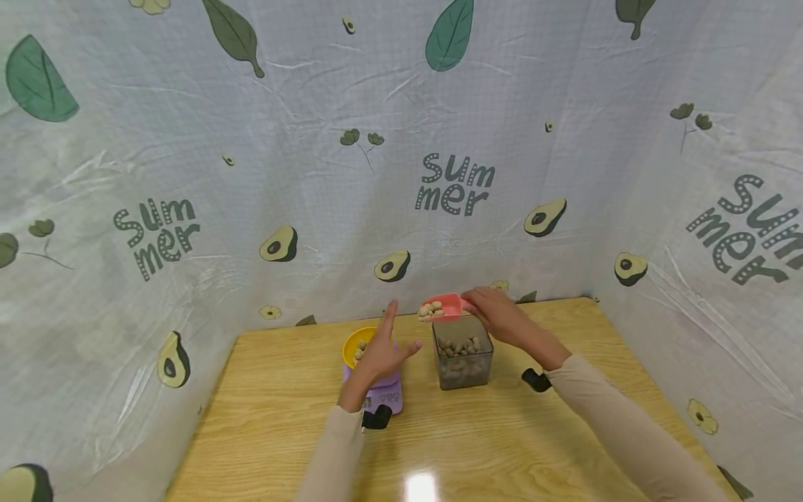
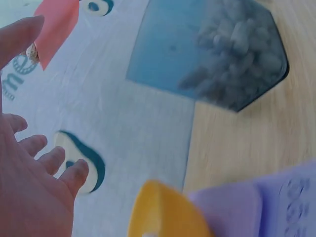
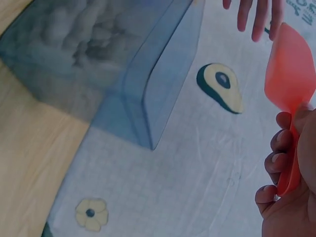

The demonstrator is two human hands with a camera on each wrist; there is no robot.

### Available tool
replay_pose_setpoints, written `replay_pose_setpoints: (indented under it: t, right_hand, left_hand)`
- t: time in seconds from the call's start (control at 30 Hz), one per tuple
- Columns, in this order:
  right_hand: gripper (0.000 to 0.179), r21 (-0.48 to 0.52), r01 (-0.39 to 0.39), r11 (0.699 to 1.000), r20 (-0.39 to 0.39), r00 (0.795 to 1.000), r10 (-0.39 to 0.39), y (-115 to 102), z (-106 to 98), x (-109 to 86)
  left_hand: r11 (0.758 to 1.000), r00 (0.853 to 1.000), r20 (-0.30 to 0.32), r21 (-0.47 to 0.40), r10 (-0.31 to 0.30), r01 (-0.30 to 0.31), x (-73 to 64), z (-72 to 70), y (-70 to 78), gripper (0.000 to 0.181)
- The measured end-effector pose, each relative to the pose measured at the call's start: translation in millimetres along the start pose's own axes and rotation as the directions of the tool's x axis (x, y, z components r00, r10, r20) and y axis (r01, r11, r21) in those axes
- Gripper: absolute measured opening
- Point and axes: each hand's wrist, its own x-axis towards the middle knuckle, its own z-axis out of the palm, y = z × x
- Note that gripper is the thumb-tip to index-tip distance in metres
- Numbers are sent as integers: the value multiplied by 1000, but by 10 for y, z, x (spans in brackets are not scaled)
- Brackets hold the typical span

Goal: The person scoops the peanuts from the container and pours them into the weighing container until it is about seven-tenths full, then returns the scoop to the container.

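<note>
Curtain [image 1: 351, 104] of pale fabric, printed with avocados, leaves and the word "summer", closes off the far side and both flanks. Before it stands a wooden table [image 1: 533, 439]. Toward the table's far side sits a clear, smoky bin [image 1: 464, 376], part filled with what look like peanuts in their shells. Left of the bin, well apart from it, is a purple scale [image 1: 392, 399]; its reading cannot be made out. The left hand [image 1: 379, 354] hangs above the scale, fingers spread and holding nothing. The right hand [image 1: 498, 314] grips the handle of a pink scoop [image 1: 452, 305] from the right. A yellow bowl [image 1: 346, 348] rests on the scale, partly hidden by the left hand, with a few nuts inside. The scoop is raised above the bin, its mouth facing left, a small heap of peanuts [image 1: 431, 309] near its lip.

The step seems to be carrying a scoopful from bin toward bowl. The next move calls for keeping the scoop level leftward, with the left hand clear, then tipping gently.
</note>
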Motion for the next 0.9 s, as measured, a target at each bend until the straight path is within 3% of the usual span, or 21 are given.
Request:
replay_pose_setpoints:
  t: [0.23, 0.37, 0.53, 0.67, 0.9]
  right_hand:
    - [23, 42, 15, 999, -2, 1000, -15, -135, 102, 195]
    - [24, 34, 28, 999, -17, 999, -27, -209, 184, 294]
    - [23, 28, 35, 999, -10, 999, -35, -323, 266, 394]
    - [23, 20, 34, 999, 11, 999, -34, -397, 352, 466]
    - [26, 22, -10, 1000, 143, 990, 7, -508, 543, 595]
  left_hand:
    - [1000, 993, -121, 29, 5, -2, -84, -236, -163, 98]
    - [999, 989, -147, 32, -10, 15, -152, -374, -322, 99]
    - [994, 989, -122, 57, -81, 89, -236, -489, -503, 103]
    - [985, 985, -87, 74, -150, 156, -278, -503, -635, 105]
    - [975, 976, -42, 57, -214, 216, -317, -444, -862, 111]
